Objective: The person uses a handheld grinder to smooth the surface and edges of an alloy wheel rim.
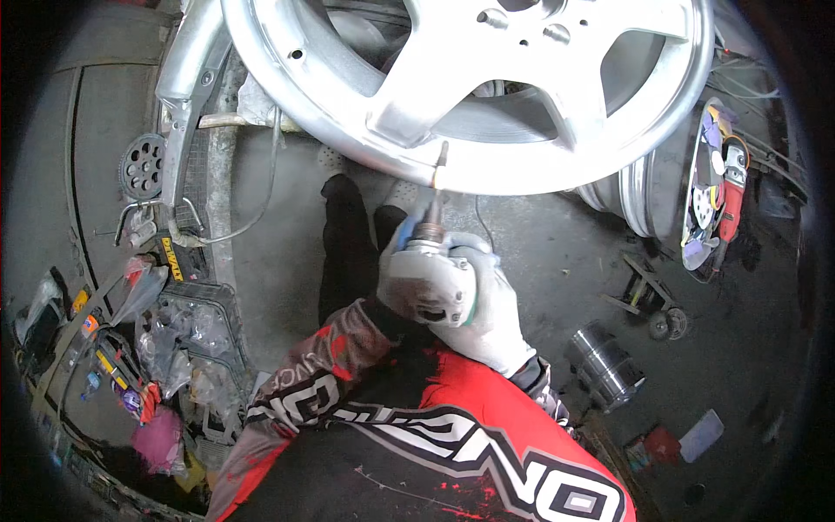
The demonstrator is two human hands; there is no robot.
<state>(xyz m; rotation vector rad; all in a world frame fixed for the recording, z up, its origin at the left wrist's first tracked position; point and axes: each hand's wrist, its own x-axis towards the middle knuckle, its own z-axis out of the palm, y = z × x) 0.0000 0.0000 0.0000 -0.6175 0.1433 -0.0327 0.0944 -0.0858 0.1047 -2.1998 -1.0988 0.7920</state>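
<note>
A large silver alloy wheel [416,97] with broad spokes fills the top of the head view. Both my hands are gloved and closed around a grey-bodied power grinder [430,285], which points away from me. From its collar a thin bit [442,165] reaches over the wheel's near rim edge, close to the foot of a spoke; whether it touches is unclear. My left hand [389,271] wraps the tool's left side, its fingers mostly hidden behind the body. Against the right side and rear of the grinder lies my right hand [489,320], in a whitish glove.
At right, a red angle grinder [733,193] lies beside sanding discs on a tray [696,248]. Below are a metal stand [642,287] and a shiny metal cylinder [606,365]. Another wheel [637,196] sits under the main one. On the left, a cluttered crate [228,304] and a hose [265,204].
</note>
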